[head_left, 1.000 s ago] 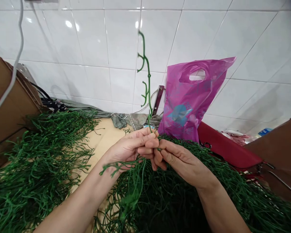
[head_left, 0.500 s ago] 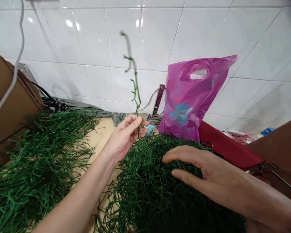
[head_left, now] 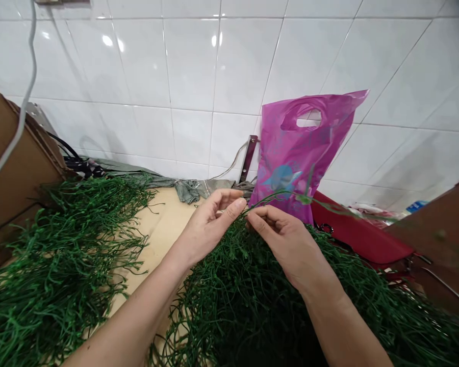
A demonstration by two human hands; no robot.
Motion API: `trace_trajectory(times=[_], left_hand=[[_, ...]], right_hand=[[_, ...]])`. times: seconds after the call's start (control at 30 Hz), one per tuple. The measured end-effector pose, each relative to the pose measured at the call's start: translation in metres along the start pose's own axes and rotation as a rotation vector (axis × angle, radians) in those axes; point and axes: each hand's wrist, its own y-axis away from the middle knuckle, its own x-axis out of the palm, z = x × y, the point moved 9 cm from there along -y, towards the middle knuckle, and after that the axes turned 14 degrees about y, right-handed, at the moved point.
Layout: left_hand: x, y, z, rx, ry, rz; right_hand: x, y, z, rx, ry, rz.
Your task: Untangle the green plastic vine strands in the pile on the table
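Observation:
A thin green artificial plant stem (head_left: 268,198) runs from the fingertips of my left hand over my right hand, and its far part blurs off to the right. My left hand (head_left: 206,227) pinches the stem between thumb and fingers. Close beside it, my right hand (head_left: 286,242) has its thumb and fingertips closed near the same end of the stem. The exact spot of its grip is partly hidden. Beneath both hands spreads a large pile of dark green plastic stems (head_left: 225,280).
A second pile of green stems (head_left: 69,250) lies to the left on the tan tabletop (head_left: 162,214). A purple plastic bag (head_left: 290,148) stands against the tiled wall, with a red bag (head_left: 363,232) beside it. Cardboard (head_left: 19,168) and a white cable (head_left: 26,97) are at left.
The stem has tipped from upright to lying over toward the right. My right hand has moved left to meet my left hand, its fingers closing from apart.

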Motion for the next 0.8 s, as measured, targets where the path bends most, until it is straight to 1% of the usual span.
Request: trace_trajectory(times=[0.1,0.17,0.27,0.37,0.43,0.5,0.57,0.63,0.67,0.77,0.8], left_hand=[[0.004,-0.002,0.012,-0.098,-0.022,0.130],[0.005,-0.002,0.017,-0.136,-0.020,0.176],[0.001,-0.001,0.021,-0.197,-0.068,0.193],[-0.001,0.000,0.020,-0.234,-0.154,0.231],[-0.001,0.000,0.021,-0.250,-0.167,0.253],[0.000,0.000,0.024,-0.263,-0.134,0.263],[0.001,0.000,0.026,-0.268,-0.087,0.261],[0.003,0.000,0.028,-0.274,-0.043,0.270],[0.004,0.001,0.027,-0.274,-0.029,0.274],[0.004,0.001,0.021,-0.250,-0.028,0.271],[0.004,0.002,0.019,-0.242,-0.027,0.262]], right_hand=[[-0.003,-0.003,-0.009,0.058,-0.159,-0.001],[-0.003,-0.005,-0.010,0.064,-0.175,0.026],[-0.002,-0.004,-0.005,0.000,-0.056,0.103],[-0.002,0.000,0.005,-0.103,0.149,0.198],[-0.003,0.003,0.010,-0.164,0.283,0.224],[-0.005,0.007,0.017,-0.236,0.417,0.201],[-0.008,0.009,0.024,-0.304,0.531,0.126],[-0.010,0.010,0.030,-0.349,0.590,0.055],[-0.009,0.011,0.032,-0.364,0.594,0.049],[-0.002,0.012,0.035,-0.384,0.564,0.100],[-0.001,0.012,0.036,-0.390,0.551,0.097]])
